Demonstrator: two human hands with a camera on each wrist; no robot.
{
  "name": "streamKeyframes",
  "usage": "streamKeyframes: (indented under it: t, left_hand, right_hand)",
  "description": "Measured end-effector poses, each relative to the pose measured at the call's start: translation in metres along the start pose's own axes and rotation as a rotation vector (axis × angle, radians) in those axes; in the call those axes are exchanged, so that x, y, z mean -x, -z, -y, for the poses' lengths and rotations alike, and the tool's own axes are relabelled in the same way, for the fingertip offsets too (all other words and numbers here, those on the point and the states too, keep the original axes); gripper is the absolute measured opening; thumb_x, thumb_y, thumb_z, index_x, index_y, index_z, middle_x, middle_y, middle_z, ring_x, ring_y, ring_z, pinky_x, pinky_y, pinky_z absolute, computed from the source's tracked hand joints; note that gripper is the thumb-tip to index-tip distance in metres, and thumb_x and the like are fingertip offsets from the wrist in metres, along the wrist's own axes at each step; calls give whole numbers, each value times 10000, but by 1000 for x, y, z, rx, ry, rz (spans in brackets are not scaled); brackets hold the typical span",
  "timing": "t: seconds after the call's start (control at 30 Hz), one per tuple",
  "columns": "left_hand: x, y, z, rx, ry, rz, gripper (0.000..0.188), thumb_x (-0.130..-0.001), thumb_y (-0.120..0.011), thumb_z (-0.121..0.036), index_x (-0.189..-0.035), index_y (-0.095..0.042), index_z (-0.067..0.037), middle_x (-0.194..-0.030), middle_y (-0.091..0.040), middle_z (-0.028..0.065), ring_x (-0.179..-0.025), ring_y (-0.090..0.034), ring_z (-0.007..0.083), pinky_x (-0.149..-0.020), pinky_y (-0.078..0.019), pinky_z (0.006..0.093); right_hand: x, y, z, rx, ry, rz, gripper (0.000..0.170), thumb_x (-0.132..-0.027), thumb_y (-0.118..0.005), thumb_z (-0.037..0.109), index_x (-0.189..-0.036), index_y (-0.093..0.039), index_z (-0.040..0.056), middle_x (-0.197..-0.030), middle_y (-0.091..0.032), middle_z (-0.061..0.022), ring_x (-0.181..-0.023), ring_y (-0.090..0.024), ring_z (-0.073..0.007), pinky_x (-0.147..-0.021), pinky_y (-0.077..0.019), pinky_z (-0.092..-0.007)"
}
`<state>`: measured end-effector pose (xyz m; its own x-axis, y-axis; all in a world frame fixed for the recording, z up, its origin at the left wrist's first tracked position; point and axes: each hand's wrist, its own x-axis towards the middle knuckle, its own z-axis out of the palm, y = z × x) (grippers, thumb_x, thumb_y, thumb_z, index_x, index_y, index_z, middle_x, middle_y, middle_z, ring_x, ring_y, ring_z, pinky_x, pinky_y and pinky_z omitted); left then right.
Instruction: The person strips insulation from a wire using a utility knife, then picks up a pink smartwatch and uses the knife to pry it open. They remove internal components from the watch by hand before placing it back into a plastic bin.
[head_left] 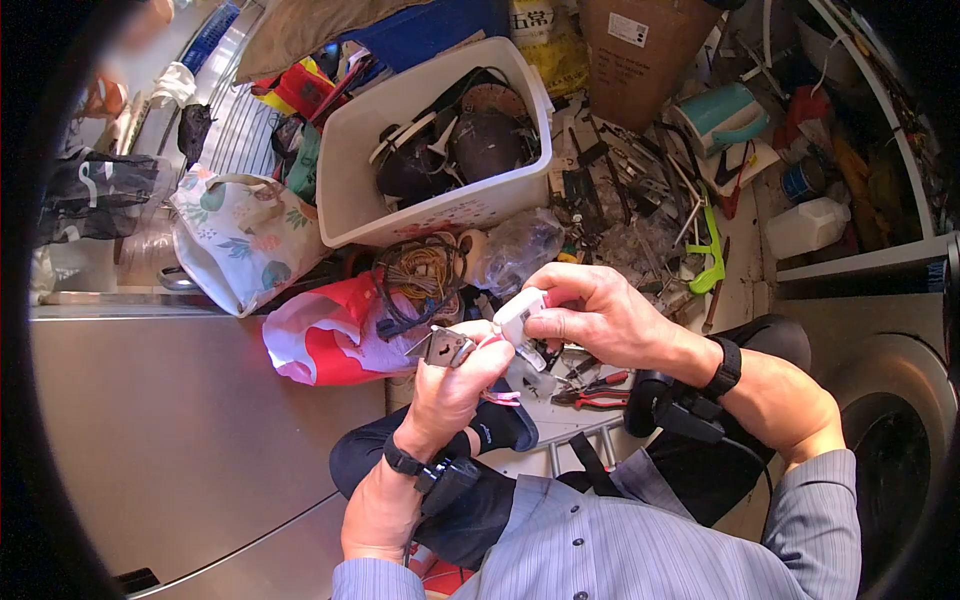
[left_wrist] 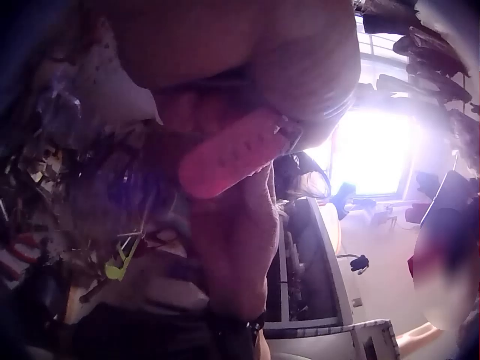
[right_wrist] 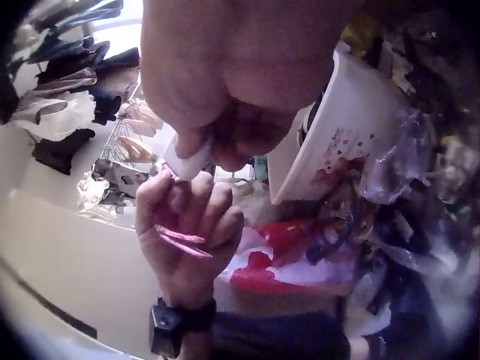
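In the head view my right hand (head_left: 610, 318) pinches a white oblong plastic piece (head_left: 518, 312) between thumb and fingers. My left hand (head_left: 455, 390) is curled right beside it, its thumb near the piece's lower end. A small metal plate with a dark hole (head_left: 443, 347) sticks out at the back of the left fingers. Thin pink strips (head_left: 502, 397) come out of the left palm, and the right wrist view shows their two loose ends (right_wrist: 184, 241). In the left wrist view, an oblong piece with small marks (left_wrist: 232, 156) shows pinkish between the hands. What joins strips and piece is hidden.
Pliers (head_left: 590, 398) lie on the floor below the hands. Ahead stand a white bin (head_left: 345, 180) with dark items and a red-and-white bag (head_left: 330, 335) beside coiled cables (head_left: 425, 270). Scattered tools and a green plastic piece (head_left: 710, 255) lie to the right, near a washing machine (head_left: 890, 440).
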<state>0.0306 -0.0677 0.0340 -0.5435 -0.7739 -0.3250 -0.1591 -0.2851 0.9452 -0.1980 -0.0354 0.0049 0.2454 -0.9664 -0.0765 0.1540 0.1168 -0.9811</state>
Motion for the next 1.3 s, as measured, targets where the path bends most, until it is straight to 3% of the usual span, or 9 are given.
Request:
streamKeyframes:
  t: [0.23, 0.43, 0.5, 0.83, 0.93, 1.0, 1.03, 1.1, 1.3]
  left_hand:
    - [0, 0, -2, -60, -12, -25, 173, -944, -653, -162, -823, -641, -40, -695, -523, -64, -638, -462, 29, -547, -373, 257]
    - [-2, -3, -2, -293, -154, -7, 157, -926, -664, -133, -813, -615, -36, -692, -520, -58, -619, -473, 32, -541, -392, 254]
    - [-3, -3, -3, -121, -2, -20, 150, -921, -666, -117, -808, -595, -48, -701, -533, -50, -619, -486, 35, -547, -410, 257]
    - [-4, -15, -7, 33, 37, -45, 144, -934, -704, -114, -854, -590, -78, -729, -542, -63, -644, -491, 35, -582, -414, 230]
    - [-6, -11, 0, 42, 16, -25, 145, -942, -747, -168, -957, -658, -55, -785, -579, -61, -683, -498, 30, -614, -412, 217]
    - [-6, -13, 0, 168, 41, -57, 287, -931, -779, -193, -1148, -697, -24, -845, -607, -61, -714, -486, 19, -619, -391, 208]
    - [-6, -11, 1, 168, 42, -57, 287, -931, -779, -193, -1148, -697, -24, -845, -607, -61, -714, -486, 19, -619, -391, 208]
    - [-7, -7, 2, 227, 53, -35, 451, -918, -797, -193, -1303, -659, -3, -967, -668, -27, -789, -556, 27, -672, -455, 209]
    - [-6, -16, -3, 241, -13, -62, 496, -902, -806, -159, -1331, -629, 18, -1161, -698, 41, -983, -658, 101, -850, -554, 253]
  right_hand:
    - [0, -2, 0, 27, 21, -39, 243, -952, -728, 92, -1169, -682, -5, -905, -714, -28, -773, -645, -64, -692, -540, -246]
    - [-1, -3, -9, -131, 15, -50, 240, -945, -730, 69, -1170, -685, 0, -948, -714, -26, -820, -646, -64, -726, -539, -238]
    - [-1, -3, -11, -116, 52, -66, 234, -937, -739, 57, -1159, -693, 2, -961, -699, -18, -845, -630, -56, -746, -525, -226]
    - [0, 2, -6, 155, 212, -101, 236, -896, -770, 35, -1123, -705, 18, -936, -637, -5, -847, -580, -70, -728, -488, -248]
    - [-2, 3, -7, 247, 294, -128, 234, -887, -769, 25, -1113, -707, 17, -958, -654, -34, -857, -612, -105, -734, -501, -268]
    - [-3, 4, -10, 327, 371, -123, 265, -872, -781, 43, -1123, -703, 17, -1002, -666, -61, -880, -645, -152, -754, -522, -289]
    - [-3, 3, -9, 327, 371, -124, 265, -872, -781, 43, -1123, -703, 17, -1002, -666, -61, -880, -645, -152, -754, -522, -289]
    - [-1, 3, -2, 361, 384, -117, 336, -860, -793, 72, -1172, -685, 12, -1064, -666, -82, -911, -663, -183, -782, -540, -307]
    - [0, 7, -1, 344, 345, -83, 428, -865, -799, 129, -1248, -654, 2, -1114, -658, -101, -930, -656, -174, -813, -545, -308]
